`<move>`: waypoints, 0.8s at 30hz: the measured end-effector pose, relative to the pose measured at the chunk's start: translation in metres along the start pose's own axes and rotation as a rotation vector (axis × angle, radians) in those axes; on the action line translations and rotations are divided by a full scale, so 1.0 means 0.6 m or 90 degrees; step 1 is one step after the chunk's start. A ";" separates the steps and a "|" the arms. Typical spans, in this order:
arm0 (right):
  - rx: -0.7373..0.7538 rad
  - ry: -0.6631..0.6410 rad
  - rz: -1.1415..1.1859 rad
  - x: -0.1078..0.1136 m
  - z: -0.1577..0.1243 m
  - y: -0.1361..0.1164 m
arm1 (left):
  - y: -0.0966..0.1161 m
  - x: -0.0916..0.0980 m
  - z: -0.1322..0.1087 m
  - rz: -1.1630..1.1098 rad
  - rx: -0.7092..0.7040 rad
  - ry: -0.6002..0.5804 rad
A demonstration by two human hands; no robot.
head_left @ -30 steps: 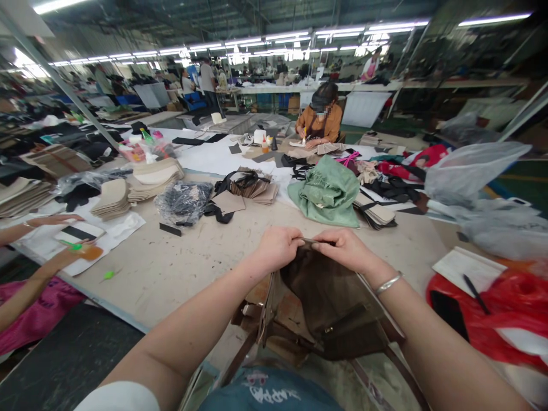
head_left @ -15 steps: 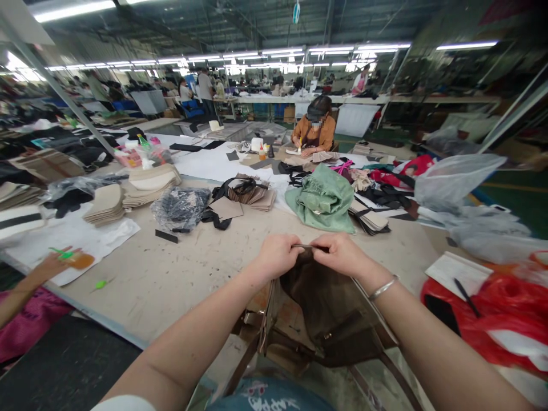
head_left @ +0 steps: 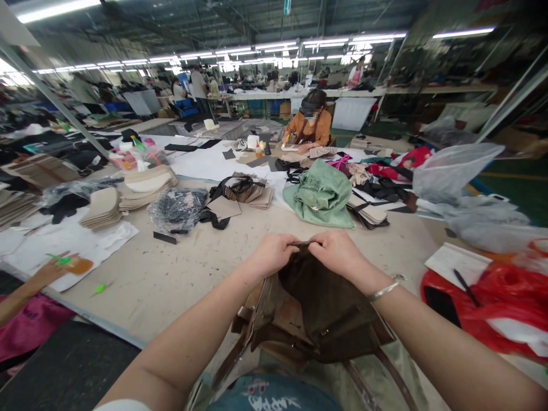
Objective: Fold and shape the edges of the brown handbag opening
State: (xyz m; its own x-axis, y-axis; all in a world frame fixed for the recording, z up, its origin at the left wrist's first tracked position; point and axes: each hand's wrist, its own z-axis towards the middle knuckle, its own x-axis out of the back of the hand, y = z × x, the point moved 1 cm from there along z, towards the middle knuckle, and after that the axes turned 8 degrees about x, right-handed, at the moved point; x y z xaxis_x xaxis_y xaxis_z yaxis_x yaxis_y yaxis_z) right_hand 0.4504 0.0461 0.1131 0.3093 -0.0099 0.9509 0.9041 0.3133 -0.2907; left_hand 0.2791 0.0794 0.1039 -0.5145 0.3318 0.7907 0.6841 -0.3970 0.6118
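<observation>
In the head view, your left hand [head_left: 272, 254] and your right hand [head_left: 338, 254] meet just beside each other at the near middle of the table [head_left: 171, 274]; both have the fingers curled in tight, pinching the upper edge of the brown bag [head_left: 325, 302] between thumb and fingertips; the bag hangs from that pinched edge down towards your lap, its dark inside open to you, its tan flaps and straps spilling over the table's near edge; a silver bracelet [head_left: 383, 291] sits on your right wrist. Past your hands, well apart from them, lies a green cloth sack [head_left: 323, 191]; to its left is a black plastic bundle [head_left: 177, 208], and further left are stacks of beige cut pieces [head_left: 103, 208] on white sheets. To your right, a white pad [head_left: 456, 262] with a dark pen on it lies near a red plastic bag [head_left: 505, 308]; a clear plastic bag [head_left: 454, 168] rests beyond them. At the far left edge, a co-worker's hand [head_left: 51, 268] holds an orange bottle [head_left: 79, 265] with a green tip; across the table, another person in an orange top [head_left: 310, 123] sits bent over small pieces.
</observation>
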 end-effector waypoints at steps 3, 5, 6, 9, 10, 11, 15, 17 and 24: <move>0.000 0.002 -0.058 -0.001 -0.001 -0.007 | -0.002 -0.005 -0.002 -0.014 0.005 0.010; 0.003 0.002 -0.084 0.000 -0.001 -0.010 | -0.001 -0.006 -0.002 -0.018 0.009 0.012; 0.003 0.003 -0.091 0.000 -0.001 -0.011 | 0.001 -0.006 -0.002 -0.017 0.012 0.013; -0.001 0.002 -0.098 0.000 -0.002 -0.012 | 0.007 -0.004 -0.001 -0.005 0.024 0.005; -0.006 0.000 -0.100 0.000 -0.002 -0.011 | 0.009 -0.002 -0.001 -0.003 0.029 0.000; -0.011 -0.002 -0.101 0.000 -0.003 -0.011 | 0.010 -0.001 0.000 -0.005 0.034 -0.006; -0.006 0.003 -0.107 0.003 -0.006 -0.012 | 0.012 0.002 -0.001 -0.026 0.041 -0.002; -0.003 0.002 -0.111 0.003 -0.006 -0.013 | 0.012 0.001 -0.002 -0.029 0.048 0.004; -0.008 0.010 -0.079 -0.001 -0.002 -0.014 | 0.009 -0.017 -0.004 -0.048 0.054 0.027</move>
State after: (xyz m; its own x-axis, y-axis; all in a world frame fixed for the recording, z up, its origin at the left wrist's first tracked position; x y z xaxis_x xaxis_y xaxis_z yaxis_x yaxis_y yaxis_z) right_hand 0.4431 0.0425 0.1147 0.1998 -0.0633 0.9778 0.9391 0.2973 -0.1727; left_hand 0.2866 0.0717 0.0994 -0.5862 0.3199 0.7443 0.6836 -0.2979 0.6663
